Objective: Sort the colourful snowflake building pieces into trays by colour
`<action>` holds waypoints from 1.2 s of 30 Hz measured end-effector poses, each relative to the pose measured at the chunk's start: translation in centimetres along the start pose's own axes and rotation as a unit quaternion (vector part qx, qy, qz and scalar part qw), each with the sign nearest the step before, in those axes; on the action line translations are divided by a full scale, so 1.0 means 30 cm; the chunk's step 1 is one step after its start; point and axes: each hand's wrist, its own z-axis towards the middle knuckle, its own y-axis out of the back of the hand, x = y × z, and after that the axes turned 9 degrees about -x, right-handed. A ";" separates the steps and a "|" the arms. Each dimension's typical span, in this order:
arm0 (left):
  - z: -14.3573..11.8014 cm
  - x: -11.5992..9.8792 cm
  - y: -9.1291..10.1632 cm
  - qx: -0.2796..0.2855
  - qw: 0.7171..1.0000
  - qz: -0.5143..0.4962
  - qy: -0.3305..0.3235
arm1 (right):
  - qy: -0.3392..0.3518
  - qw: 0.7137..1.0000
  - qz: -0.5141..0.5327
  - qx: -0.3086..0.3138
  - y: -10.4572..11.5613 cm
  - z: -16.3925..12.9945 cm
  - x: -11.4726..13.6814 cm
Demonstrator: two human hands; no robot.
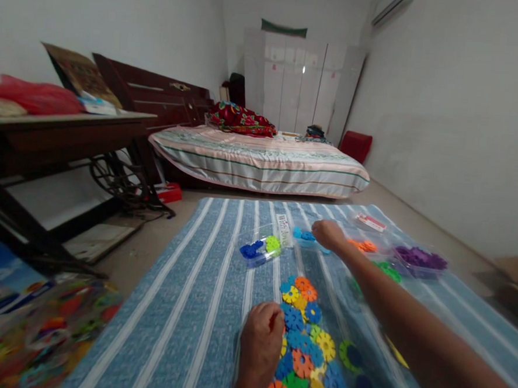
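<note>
Many discs [303, 363] of mixed colours overlap in a patch on the striped counter [210, 273], just right of the left hand [261, 337]. That hand is curled, and whether it grips a disc I cannot tell. The right hand [325, 233] reaches out to a clear tub [300, 244] of blue discs [308, 235], its hold unclear too. To its left, a second tub [261, 263] holds dark blue discs [251, 250] and lime discs [273, 245]; to its right are orange discs [363, 245], green discs [388, 271] and purple discs [419, 257]
</note>
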 end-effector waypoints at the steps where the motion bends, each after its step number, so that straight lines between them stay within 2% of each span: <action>1: -0.002 0.005 -0.003 -0.003 1.000 -0.002 0.001 | 0.004 1.000 -0.010 0.017 -0.019 0.032 -0.005; 6: -0.008 0.015 -0.007 -0.012 1.000 -0.009 0.001 | 0.038 0.993 -0.056 0.096 -0.086 0.131 -0.007; 12: -0.008 0.009 0.002 -0.040 0.998 -0.009 -0.044 | 0.071 0.975 -0.106 0.182 -0.112 0.170 0.020; 16: -0.007 0.011 0.004 -0.044 0.997 -0.005 -0.058 | 0.077 0.971 -0.124 0.189 -0.128 0.173 0.020; 21: -0.006 0.015 0.003 -0.042 0.998 -0.002 -0.053 | 0.089 0.977 -0.124 0.149 -0.109 0.147 0.019; 25: 0.000 0.015 0.001 -0.042 0.998 -0.008 -0.044 | 0.110 0.981 -0.121 0.105 -0.003 0.103 0.007; 29: 0.013 0.007 0.000 -0.026 0.999 -0.012 -0.031 | 0.130 0.980 -0.119 0.091 0.185 0.004 -0.060; 32: 0.026 -0.001 -0.002 -0.012 0.999 -0.010 -0.030 | 0.131 0.978 -0.128 0.097 0.338 -0.138 -0.146; 34: 0.034 -0.002 -0.007 -0.009 0.999 -0.005 -0.033 | 0.160 0.975 -0.127 0.091 0.428 -0.266 -0.202; 36: 0.041 -0.001 -0.013 -0.008 0.999 -0.004 -0.039 | 0.157 0.976 -0.129 0.082 0.496 -0.413 -0.248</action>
